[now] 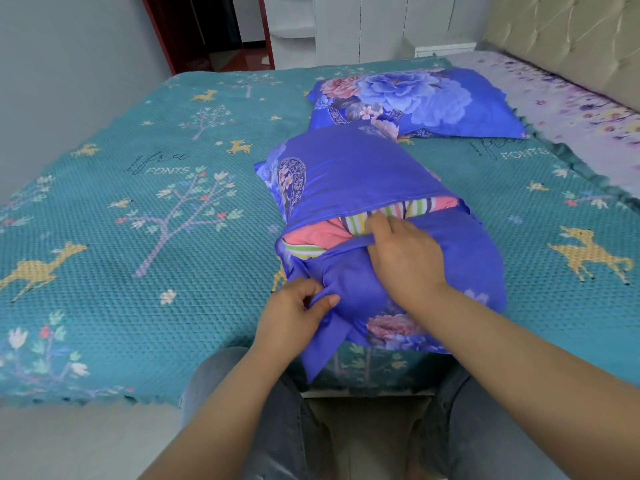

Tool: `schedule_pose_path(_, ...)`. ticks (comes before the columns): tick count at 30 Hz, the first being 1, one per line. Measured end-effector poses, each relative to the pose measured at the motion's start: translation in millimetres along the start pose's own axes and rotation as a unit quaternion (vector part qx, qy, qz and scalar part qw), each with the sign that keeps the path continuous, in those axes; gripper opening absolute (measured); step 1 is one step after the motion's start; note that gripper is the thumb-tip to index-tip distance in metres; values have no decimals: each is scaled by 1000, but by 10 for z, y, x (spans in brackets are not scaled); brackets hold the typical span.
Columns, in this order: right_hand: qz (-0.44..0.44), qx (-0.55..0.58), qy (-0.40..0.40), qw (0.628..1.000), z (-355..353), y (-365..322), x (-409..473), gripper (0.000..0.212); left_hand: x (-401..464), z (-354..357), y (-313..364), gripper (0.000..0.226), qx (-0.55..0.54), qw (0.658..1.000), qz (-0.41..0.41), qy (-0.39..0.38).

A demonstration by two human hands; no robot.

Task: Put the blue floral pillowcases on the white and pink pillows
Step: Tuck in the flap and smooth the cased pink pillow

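A blue floral pillowcase (pixel 363 174) lies lengthwise on the bed in front of me, with a pink pillow with striped edges (pixel 322 235) showing through its slit-like opening. My left hand (pixel 294 315) pinches a fold of the blue fabric at the near left corner. My right hand (pixel 405 254) lies on the lower flap, its fingers gripping the flap's edge at the opening. A second pillow in its blue floral case (pixel 415 102) rests flat farther back on the bed.
The bed is covered by a teal bedspread (pixel 138 202) with deer and tree patterns; its near edge meets my knees. A floral sheet (pixel 571 109) and a padded headboard (pixel 571 32) are at the right. A doorway and white cabinets stand beyond the bed.
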State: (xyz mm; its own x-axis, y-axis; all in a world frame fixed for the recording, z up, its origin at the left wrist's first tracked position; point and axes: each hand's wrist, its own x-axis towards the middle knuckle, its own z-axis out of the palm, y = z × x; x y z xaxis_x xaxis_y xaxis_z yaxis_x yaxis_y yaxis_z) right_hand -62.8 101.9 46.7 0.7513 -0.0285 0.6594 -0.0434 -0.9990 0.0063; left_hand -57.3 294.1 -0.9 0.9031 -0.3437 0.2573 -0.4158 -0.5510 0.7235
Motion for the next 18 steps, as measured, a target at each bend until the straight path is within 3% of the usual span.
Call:
schedule_pose_path(2, 37, 10, -29, 999, -109, -50, -173, 26, 3, -37, -7, 37, -48, 998, 35, -4)
schedule_pose_path(6, 39, 9, -92, 995, -260, -229, -497, 48, 162, -30, 7, 26, -155, 986, -55, 2)
schedule_pose_path(8, 48, 5, -126, 991, -269, -323, -607, 48, 241, -5, 22, 19, -128, 988, -91, -4)
schedule_pose_path(12, 73, 39, -127, 988, -205, -440, -715, 35, 277, 22, -9, 38, 27, 996, -89, 11)
schedule_pose_path(18, 87, 85, -114, 986, -270, -454, -791, 41, 95, 173, -38, 43, -7, 984, -104, 144)
